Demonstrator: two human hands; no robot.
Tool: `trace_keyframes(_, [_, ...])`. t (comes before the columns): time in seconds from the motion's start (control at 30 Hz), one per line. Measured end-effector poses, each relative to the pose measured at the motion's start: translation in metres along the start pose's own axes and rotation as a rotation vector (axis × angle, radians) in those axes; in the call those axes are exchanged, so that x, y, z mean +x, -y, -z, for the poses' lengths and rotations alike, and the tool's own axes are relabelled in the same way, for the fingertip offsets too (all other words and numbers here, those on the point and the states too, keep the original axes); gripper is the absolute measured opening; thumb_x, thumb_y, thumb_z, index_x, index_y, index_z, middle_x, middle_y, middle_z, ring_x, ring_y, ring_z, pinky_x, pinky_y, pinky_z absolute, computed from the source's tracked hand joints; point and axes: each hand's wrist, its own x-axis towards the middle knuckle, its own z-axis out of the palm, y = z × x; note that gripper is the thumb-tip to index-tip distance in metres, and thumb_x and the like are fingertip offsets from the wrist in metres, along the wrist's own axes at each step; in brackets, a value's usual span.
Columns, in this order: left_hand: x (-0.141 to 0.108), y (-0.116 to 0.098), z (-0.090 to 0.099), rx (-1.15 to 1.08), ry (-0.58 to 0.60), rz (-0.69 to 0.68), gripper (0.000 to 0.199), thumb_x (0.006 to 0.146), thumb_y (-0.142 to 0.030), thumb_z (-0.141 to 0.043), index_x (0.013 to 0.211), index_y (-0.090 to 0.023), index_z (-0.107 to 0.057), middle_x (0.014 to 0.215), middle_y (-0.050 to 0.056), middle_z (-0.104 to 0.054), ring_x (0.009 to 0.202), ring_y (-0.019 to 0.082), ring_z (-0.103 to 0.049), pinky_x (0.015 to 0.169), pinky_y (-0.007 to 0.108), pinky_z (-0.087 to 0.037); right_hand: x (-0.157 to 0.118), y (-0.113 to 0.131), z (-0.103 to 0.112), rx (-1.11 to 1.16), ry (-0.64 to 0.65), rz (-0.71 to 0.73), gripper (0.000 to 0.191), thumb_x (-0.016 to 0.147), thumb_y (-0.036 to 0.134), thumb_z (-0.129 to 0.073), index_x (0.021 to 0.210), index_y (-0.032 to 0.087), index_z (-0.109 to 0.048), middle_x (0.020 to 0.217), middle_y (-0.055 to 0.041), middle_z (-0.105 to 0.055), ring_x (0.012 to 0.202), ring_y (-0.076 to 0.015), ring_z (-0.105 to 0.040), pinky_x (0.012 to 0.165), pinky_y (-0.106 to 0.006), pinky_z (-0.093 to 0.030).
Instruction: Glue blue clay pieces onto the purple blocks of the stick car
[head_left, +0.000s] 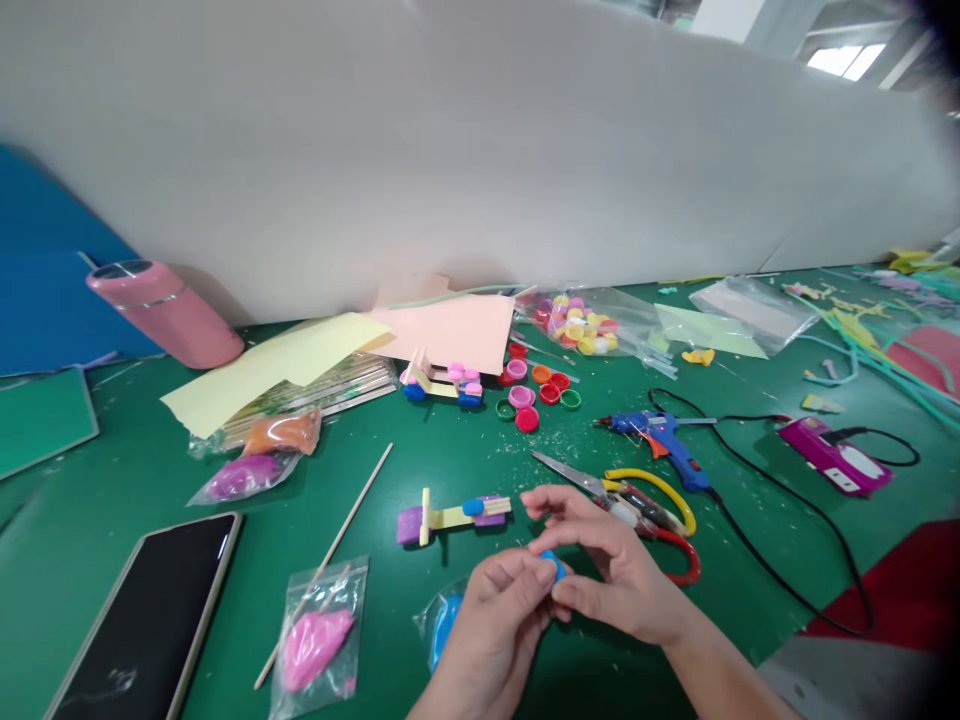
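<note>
Clay, a small bright-blue lump (553,566), is held up between both hands, low over the green desk (360,420). The left hand (501,608) pinches it between thumb and forefinger, its other fingers folded under. The right hand (626,570) has thumb and forefinger closed about the lump's other side, the remaining fingers loosely curled and spread. Just beyond the hands stands a small model of purple blocks and cream sticks (447,517) with a blue piece on top. A clear plastic bag of blue clay (445,625) lies beside the left hand, partly hidden by it. Metal scissors (571,473) lie just past the right hand, near a blue glue gun with an orange trigger (667,447). Farther left lies a clear bag of pink clay (319,645).
</note>
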Motion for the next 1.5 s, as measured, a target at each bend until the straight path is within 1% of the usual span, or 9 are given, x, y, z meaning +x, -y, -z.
trace_keyframes(0.1, [-0.0016, -0.0008, -0.0015, -0.017, -0.012, 0.001, 0.018, 0.060, -0.025, -0.075, 0.054, -0.012, -0.065, 0.053, 0.000, -0.059, 0.053, 0.007, -0.049, 0.057, 0.021, -0.038, -0.0012, -0.0017, -0.0005, 0.008, -0.005, 0.012, 0.028, 0.075, 0.033, -0.065, 0.102, 0.025, -0.065, 0.123, -0.0070, -0.046, 0.112, -0.0228, -0.046, 0.094, -0.036, -0.037])
trace_keyframes(0.43, [-0.0041, -0.0018, -0.0044, -0.008, -0.064, -0.007, 0.019, 0.057, -0.027, -0.077, 0.053, -0.012, -0.065, 0.053, 0.000, -0.060, 0.052, 0.008, -0.050, 0.057, 0.021, -0.038, -0.0001, -0.0027, -0.0031, -0.018, -0.034, 0.030, 0.025, 0.077, 0.037, -0.061, 0.099, 0.026, -0.066, 0.120, -0.0074, -0.050, 0.110, -0.0234, -0.048, 0.092, -0.038, -0.040])
trace_keyframes(0.6, [-0.0053, -0.0047, -0.0072, -0.043, -0.088, 0.015, 0.017, 0.053, -0.025, -0.079, 0.055, -0.013, -0.067, 0.054, 0.000, -0.062, 0.053, 0.007, -0.051, 0.058, 0.021, -0.039, 0.0002, -0.0041, -0.0050, 0.021, -0.034, 0.046, 0.030, 0.075, 0.038, -0.064, 0.102, 0.026, -0.064, 0.122, -0.0077, -0.048, 0.112, -0.0244, -0.047, 0.094, -0.040, -0.039])
trace_keyframes(0.87, [-0.0046, -0.0018, -0.0057, -0.031, -0.093, 0.014, 0.017, 0.056, -0.026, -0.078, 0.055, -0.013, -0.067, 0.056, 0.000, -0.060, 0.053, 0.007, -0.050, 0.056, 0.020, -0.038, 0.0013, -0.0060, -0.0058, 0.033, -0.031, 0.046, 0.025, 0.077, 0.038, -0.062, 0.098, 0.025, -0.066, 0.121, -0.0083, -0.049, 0.111, -0.0233, -0.048, 0.093, -0.040, -0.040])
trace_keyframes(1.0, [-0.0031, -0.0007, -0.0051, -0.013, -0.126, -0.029, 0.018, 0.054, -0.029, -0.079, 0.058, -0.014, -0.069, 0.055, 0.000, -0.061, 0.053, 0.007, -0.050, 0.057, 0.021, -0.039, 0.0004, -0.0052, -0.0055, 0.013, -0.048, 0.057, 0.034, 0.077, 0.040, -0.061, 0.107, 0.025, -0.061, 0.123, -0.0092, -0.048, 0.116, -0.0246, -0.044, 0.096, -0.041, -0.038])
trace_keyframes(1.1, [-0.0020, 0.0001, -0.0046, 0.021, -0.172, -0.087, 0.016, 0.057, -0.029, -0.077, 0.062, -0.015, -0.070, 0.056, 0.000, -0.060, 0.054, 0.008, -0.049, 0.057, 0.020, -0.039, 0.0000, -0.0053, -0.0045, -0.108, -0.103, 0.076, 0.038, 0.075, 0.034, -0.064, 0.112, 0.026, -0.058, 0.125, -0.0085, -0.047, 0.117, -0.0246, -0.043, 0.097, -0.040, -0.037])
trace_keyframes(1.23, [-0.0023, 0.0009, -0.0042, 0.103, -0.147, -0.146, 0.019, 0.066, -0.030, -0.070, 0.059, -0.013, -0.067, 0.055, 0.000, -0.057, 0.054, 0.009, -0.048, 0.056, 0.021, -0.038, 0.0009, -0.0066, -0.0023, -0.287, -0.157, 0.117, 0.025, 0.079, 0.025, -0.061, 0.103, 0.027, -0.063, 0.119, -0.0062, -0.050, 0.108, -0.0222, -0.050, 0.091, -0.037, -0.043])
trace_keyframes(1.4, [-0.0018, 0.0009, -0.0039, 0.088, -0.135, -0.158, 0.023, 0.074, -0.033, -0.061, 0.064, -0.013, -0.066, 0.058, 0.002, -0.057, 0.057, 0.012, -0.049, 0.058, 0.025, -0.039, 0.0011, -0.0059, -0.0005, -0.290, -0.139, 0.106, 0.024, 0.082, 0.022, -0.056, 0.104, 0.026, -0.063, 0.121, -0.0062, -0.049, 0.110, -0.0219, -0.048, 0.092, -0.036, -0.043])
trace_keyframes(1.5, [-0.0006, 0.0017, -0.0022, 0.169, -0.142, -0.206, 0.026, 0.074, -0.030, -0.061, 0.055, -0.013, -0.064, 0.056, 0.002, -0.054, 0.059, 0.013, -0.048, 0.060, 0.024, -0.039, 0.0005, -0.0044, -0.0002, -0.303, -0.112, 0.092, 0.025, 0.082, 0.022, -0.054, 0.106, 0.025, -0.062, 0.122, -0.0068, -0.047, 0.112, -0.0221, -0.047, 0.093, -0.036, -0.042])
